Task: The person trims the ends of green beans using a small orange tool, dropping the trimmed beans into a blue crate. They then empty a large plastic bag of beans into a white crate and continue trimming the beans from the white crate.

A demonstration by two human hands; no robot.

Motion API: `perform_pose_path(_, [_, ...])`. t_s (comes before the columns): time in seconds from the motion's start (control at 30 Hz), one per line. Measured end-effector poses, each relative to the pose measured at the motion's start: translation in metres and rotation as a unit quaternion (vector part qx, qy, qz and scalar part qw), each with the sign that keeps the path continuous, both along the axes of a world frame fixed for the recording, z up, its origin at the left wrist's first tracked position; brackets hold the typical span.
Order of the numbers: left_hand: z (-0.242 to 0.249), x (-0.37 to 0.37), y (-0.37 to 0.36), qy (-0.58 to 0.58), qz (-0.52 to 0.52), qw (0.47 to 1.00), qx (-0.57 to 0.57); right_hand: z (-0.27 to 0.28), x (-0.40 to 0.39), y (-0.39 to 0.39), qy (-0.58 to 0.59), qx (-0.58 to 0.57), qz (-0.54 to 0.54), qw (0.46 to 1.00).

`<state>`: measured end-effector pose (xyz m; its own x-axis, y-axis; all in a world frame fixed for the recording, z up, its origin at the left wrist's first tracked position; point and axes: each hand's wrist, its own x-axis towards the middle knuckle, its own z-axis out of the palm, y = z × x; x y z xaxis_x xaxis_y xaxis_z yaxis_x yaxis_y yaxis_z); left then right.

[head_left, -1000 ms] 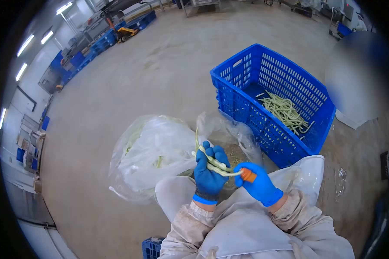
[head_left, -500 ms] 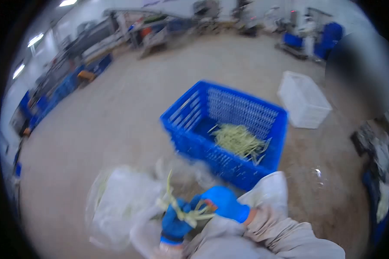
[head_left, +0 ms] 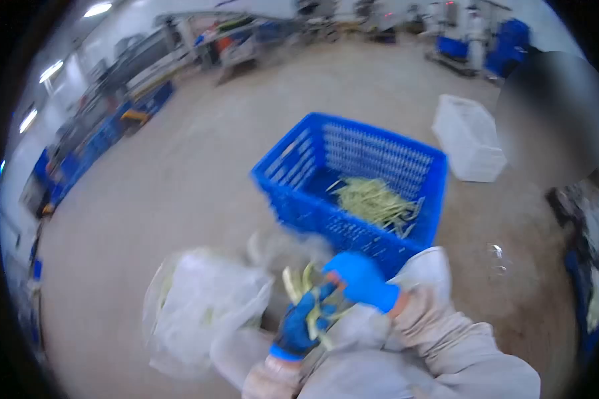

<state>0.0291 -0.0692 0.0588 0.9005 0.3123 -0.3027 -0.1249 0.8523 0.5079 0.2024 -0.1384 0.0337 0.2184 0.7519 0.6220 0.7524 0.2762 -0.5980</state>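
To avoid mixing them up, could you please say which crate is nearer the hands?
The blue crate holding green pods, just beyond the right hand; the white crate stands farther off.

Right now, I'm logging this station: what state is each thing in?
Left hand: gloved, closed around held beans
Right hand: gloved, grip unclear through blur
Blue basket: upright, partly filled
Basket beans: loosely heaped
White crate: standing, contents hidden
Plastic bag: crumpled
Ceiling lights: lit

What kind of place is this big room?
Probably a food-processing room, though I can't be sure. A blue crate holds long green pods, a gloved left hand grips more pods, and what looks like machinery stands in the background.
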Motion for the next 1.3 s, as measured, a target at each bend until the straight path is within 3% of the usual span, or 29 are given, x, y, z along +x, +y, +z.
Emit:
perform_pose_path(0.13, [-0.009,-0.006,0.015,-0.061,0.049,0.995,-0.067,0.028,0.009,0.003,-0.071,-0.009,-0.046,0.996])
perform_pose_path(0.2, [-0.008,-0.010,0.015,-0.059,-0.037,0.995,0.069,0.032,0.012,0.002,-0.117,-0.049,-0.082,0.989])
perform_pose_path(0.37, [0.006,-0.029,0.021,0.029,-0.139,0.984,0.106,0.040,0.044,0.010,-0.115,0.003,-0.139,0.984])
perform_pose_path(0.43, [0.007,-0.042,0.029,0.054,-0.129,0.983,0.122,0.040,0.067,0.002,0.025,0.025,-0.243,0.969])
perform_pose_path(0.5, [0.014,-0.056,0.040,0.091,-0.047,0.978,0.184,0.022,0.095,-0.007,0.021,0.090,-0.299,0.950])
perform_pose_path(0.57, [0.000,-0.076,0.061,0.031,0.029,0.989,0.141,-0.012,0.120,-0.018,0.316,0.153,-0.341,0.872])
perform_pose_path(0.63, [0.008,-0.070,0.071,0.044,0.150,0.981,0.119,-0.046,0.097,-0.009,0.227,0.086,-0.344,0.907])
perform_pose_path(0.67, [0.011,-0.067,0.078,0.047,0.164,0.977,0.132,-0.047,0.070,-0.004,0.278,0.020,-0.245,0.929])
perform_pose_path(0.7, [0.010,-0.059,0.086,0.039,0.173,0.978,0.110,-0.082,0.064,-0.003,0.118,-0.077,-0.108,0.984])
perform_pose_path(0.77, [0.024,-0.027,0.092,0.055,0.182,0.971,0.144,-0.075,0.024,0.002,0.067,-0.312,0.016,0.948])
perform_pose_path(0.83, [0.042,0.016,0.088,0.050,0.172,0.968,0.174,-0.143,0.002,-0.005,-0.020,-0.329,0.084,0.940])
perform_pose_path(0.97, [0.069,0.126,0.089,0.044,0.109,0.952,0.283,-0.135,0.000,-0.011,-0.022,-0.418,0.148,0.896])
perform_pose_path(1.03, [0.059,0.193,0.095,-0.016,0.053,0.979,0.197,-0.132,0.005,-0.010,-0.016,-0.446,0.161,0.880])
perform_pose_path(1.07, [0.021,0.232,0.118,-0.034,-0.004,0.946,0.322,-0.128,0.009,-0.009,-0.008,-0.444,0.154,0.883])
perform_pose_path(1.13, [-0.005,0.258,0.131,-0.050,-0.061,0.894,0.441,-0.122,0.012,-0.009,0.000,-0.442,0.148,0.885])
perform_pose_path(1.17, [-0.015,0.258,0.136,-0.041,-0.049,0.738,0.671,-0.118,0.013,-0.010,-0.002,-0.444,0.140,0.885])
perform_pose_path(1.23, [-0.016,0.251,0.144,-0.028,-0.041,0.525,0.850,-0.114,0.016,-0.010,0.001,-0.443,0.132,0.887])
perform_pose_path(1.3, [-0.004,0.216,0.160,-0.013,-0.080,0.676,0.733,-0.112,0.015,-0.016,-0.003,-0.425,0.125,0.896])
